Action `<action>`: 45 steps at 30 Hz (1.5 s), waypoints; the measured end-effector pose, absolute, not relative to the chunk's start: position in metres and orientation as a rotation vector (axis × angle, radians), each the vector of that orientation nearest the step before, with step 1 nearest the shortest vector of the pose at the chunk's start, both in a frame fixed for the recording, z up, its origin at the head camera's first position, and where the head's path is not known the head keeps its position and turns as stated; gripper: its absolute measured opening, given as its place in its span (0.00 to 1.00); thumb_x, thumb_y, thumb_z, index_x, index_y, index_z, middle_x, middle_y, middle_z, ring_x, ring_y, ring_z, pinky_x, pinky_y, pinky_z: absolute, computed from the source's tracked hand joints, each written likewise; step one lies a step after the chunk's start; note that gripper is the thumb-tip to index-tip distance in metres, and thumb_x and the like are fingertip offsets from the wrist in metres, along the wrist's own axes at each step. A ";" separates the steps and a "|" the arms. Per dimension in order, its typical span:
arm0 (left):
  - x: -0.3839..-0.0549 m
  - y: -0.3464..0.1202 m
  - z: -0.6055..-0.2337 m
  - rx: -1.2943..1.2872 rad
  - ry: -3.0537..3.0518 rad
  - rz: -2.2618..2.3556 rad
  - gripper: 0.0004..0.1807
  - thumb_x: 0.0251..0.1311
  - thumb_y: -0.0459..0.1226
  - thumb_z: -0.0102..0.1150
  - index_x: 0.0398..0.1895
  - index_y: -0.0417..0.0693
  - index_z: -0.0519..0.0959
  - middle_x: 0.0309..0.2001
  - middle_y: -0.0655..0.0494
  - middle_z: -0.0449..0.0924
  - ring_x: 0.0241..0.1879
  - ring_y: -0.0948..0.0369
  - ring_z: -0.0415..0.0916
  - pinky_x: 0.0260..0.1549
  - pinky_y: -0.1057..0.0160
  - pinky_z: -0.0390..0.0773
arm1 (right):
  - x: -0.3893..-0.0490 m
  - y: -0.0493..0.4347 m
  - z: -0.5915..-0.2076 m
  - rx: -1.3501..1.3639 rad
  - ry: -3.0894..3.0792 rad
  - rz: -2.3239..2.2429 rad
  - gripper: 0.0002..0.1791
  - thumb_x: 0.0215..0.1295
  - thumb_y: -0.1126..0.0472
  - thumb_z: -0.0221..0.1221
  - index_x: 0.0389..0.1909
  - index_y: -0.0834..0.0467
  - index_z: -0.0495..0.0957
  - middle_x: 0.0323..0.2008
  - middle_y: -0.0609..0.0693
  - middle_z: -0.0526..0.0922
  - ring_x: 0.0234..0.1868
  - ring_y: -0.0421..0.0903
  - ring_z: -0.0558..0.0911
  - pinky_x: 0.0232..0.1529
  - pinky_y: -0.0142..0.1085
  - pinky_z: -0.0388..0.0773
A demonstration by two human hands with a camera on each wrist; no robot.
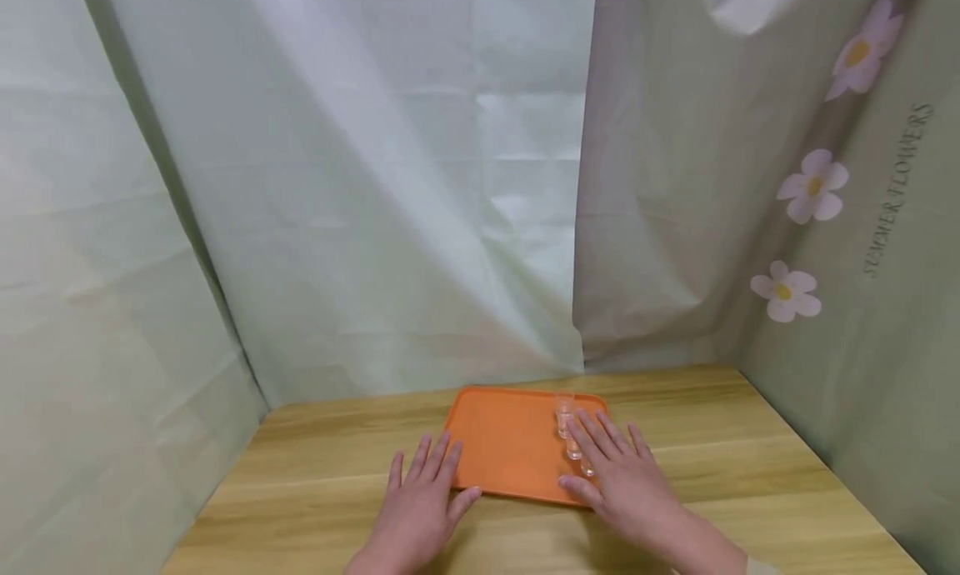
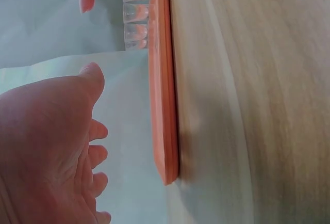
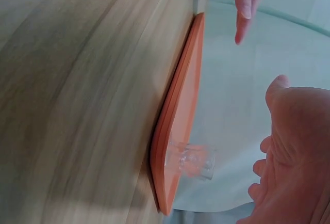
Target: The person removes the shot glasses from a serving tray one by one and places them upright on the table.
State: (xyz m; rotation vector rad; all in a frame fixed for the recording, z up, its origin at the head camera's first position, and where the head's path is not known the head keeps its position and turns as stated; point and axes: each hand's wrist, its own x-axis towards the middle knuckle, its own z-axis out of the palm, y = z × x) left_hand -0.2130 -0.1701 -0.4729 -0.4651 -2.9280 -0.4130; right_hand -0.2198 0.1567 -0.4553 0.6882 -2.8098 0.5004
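An orange tray lies flat on the wooden table. Along its right side stands a row of several small clear glasses, partly hidden behind the right hand in the head view. My left hand is spread above the tray's near left corner, holding nothing. My right hand, fingers also extended, hovers over the tray's right side by the glasses. The right wrist view shows a gap between that hand and the nearest glass. In the left wrist view, the left palm is apart from the tray rim.
Wood-grained tabletop surrounds the tray. Pale green curtains enclose the back and both sides, close behind the tray's far edge. White flowers and lettering are printed on the right side.
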 end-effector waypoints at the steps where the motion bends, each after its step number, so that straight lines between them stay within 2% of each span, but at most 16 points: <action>1: -0.214 -0.170 -0.474 -0.463 -2.927 -0.407 0.41 0.82 0.61 0.52 0.86 0.44 0.66 0.87 0.45 0.58 0.86 0.39 0.48 0.79 0.23 0.45 | -0.220 0.158 -0.456 0.677 -2.810 0.497 0.45 0.83 0.34 0.54 0.88 0.56 0.60 0.88 0.56 0.56 0.87 0.63 0.54 0.82 0.73 0.46; 13: -0.221 -0.172 -0.477 -0.451 -2.914 -0.426 0.40 0.82 0.60 0.54 0.84 0.43 0.68 0.86 0.42 0.60 0.85 0.38 0.51 0.78 0.21 0.47 | -0.220 0.178 -0.462 0.592 -2.838 0.491 0.45 0.83 0.33 0.54 0.88 0.57 0.60 0.88 0.55 0.55 0.87 0.64 0.54 0.82 0.73 0.43; 20: -0.226 -0.173 -0.477 -0.438 -2.927 -0.424 0.40 0.82 0.59 0.54 0.84 0.43 0.68 0.85 0.42 0.61 0.85 0.37 0.52 0.77 0.20 0.48 | -0.221 0.187 -0.466 0.549 -2.854 0.488 0.46 0.82 0.33 0.55 0.88 0.58 0.60 0.88 0.57 0.56 0.86 0.66 0.57 0.80 0.75 0.47; 28: -0.231 -0.173 -0.481 -0.426 -2.931 -0.417 0.40 0.82 0.59 0.55 0.84 0.43 0.68 0.85 0.41 0.60 0.85 0.37 0.52 0.77 0.20 0.49 | -0.224 0.198 -0.473 0.506 -2.865 0.494 0.48 0.81 0.31 0.55 0.87 0.59 0.60 0.87 0.58 0.57 0.86 0.67 0.57 0.81 0.75 0.45; 38: -0.238 -0.174 -0.484 -0.387 -2.944 -0.412 0.40 0.82 0.58 0.55 0.84 0.42 0.68 0.85 0.40 0.60 0.85 0.37 0.52 0.78 0.21 0.48 | -0.226 0.203 -0.481 0.487 -2.884 0.428 0.48 0.81 0.30 0.54 0.86 0.61 0.63 0.86 0.61 0.60 0.84 0.67 0.60 0.80 0.75 0.49; 45: -0.243 -0.173 -0.486 -0.386 -2.961 -0.426 0.40 0.83 0.59 0.54 0.85 0.42 0.67 0.86 0.41 0.59 0.85 0.37 0.51 0.77 0.21 0.47 | -0.229 0.204 -0.484 0.492 -2.945 0.447 0.49 0.80 0.30 0.54 0.85 0.62 0.64 0.85 0.62 0.61 0.85 0.67 0.59 0.80 0.76 0.48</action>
